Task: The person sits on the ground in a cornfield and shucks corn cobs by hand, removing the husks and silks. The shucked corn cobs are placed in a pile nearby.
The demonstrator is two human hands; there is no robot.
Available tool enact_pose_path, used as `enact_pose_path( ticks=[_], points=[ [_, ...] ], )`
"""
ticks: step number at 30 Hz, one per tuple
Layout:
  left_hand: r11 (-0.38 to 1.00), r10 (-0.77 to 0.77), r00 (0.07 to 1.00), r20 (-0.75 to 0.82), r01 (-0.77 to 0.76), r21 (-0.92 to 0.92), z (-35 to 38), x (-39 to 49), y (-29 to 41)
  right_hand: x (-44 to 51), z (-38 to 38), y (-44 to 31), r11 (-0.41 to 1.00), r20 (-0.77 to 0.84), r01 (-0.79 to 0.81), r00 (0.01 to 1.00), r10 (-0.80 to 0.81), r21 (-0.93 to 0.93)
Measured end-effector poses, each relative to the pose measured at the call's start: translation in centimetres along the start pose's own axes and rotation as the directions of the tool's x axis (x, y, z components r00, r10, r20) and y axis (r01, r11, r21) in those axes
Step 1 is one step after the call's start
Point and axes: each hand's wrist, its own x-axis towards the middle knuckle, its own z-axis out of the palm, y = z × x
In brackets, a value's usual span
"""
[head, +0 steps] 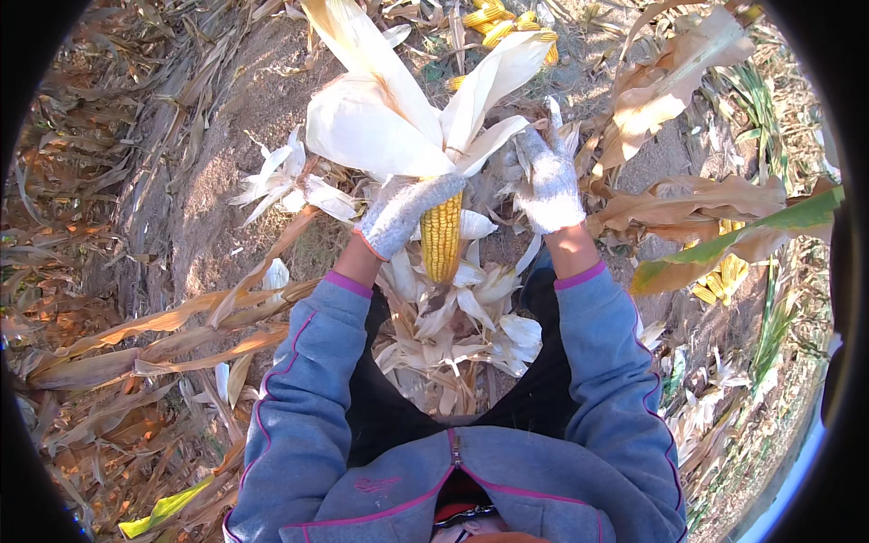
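Note:
In a whitish work glove, my left hand [407, 207] is closed around the husk end of a yellow corn cob [442, 237]. The cob's bare kernels point down toward my body. Its pale husk [387, 125] spreads open in broad leaves above the glove. To the right, my right hand [546, 173], gloved too, is beside the outer husk leaf; whether its fingers grip anything cannot be told. Torn husks [468, 319] lie on the ground between my legs, below the cob.
Husked cobs [502, 26] lie in a pile at the top, more cobs [723, 277] at the right. Dry corn stalks [170, 339] stretch in from the left. Dry leaves [686, 203] and a partly green leaf [747, 237] reach in from the right. Loose husks [292, 176] lie left of the cob.

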Motion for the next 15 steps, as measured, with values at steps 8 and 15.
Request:
enact_pose_path(
  ticks=[8,15],
  points=[
    [0.995,-0.016,0.988,-0.156,0.001,-0.095,-0.6,0.5,-0.4,0.4,1.0,-1.7,0.821,-0.079,-0.206,0.954,0.291,0.532],
    [0.666,-0.049,0.88,-0.472,-0.323,-0.672,-4.9,2.1,1.0,-0.5,2.4,-1.9,0.811,0.22,-0.179,0.91,0.352,-0.557]
  ],
)
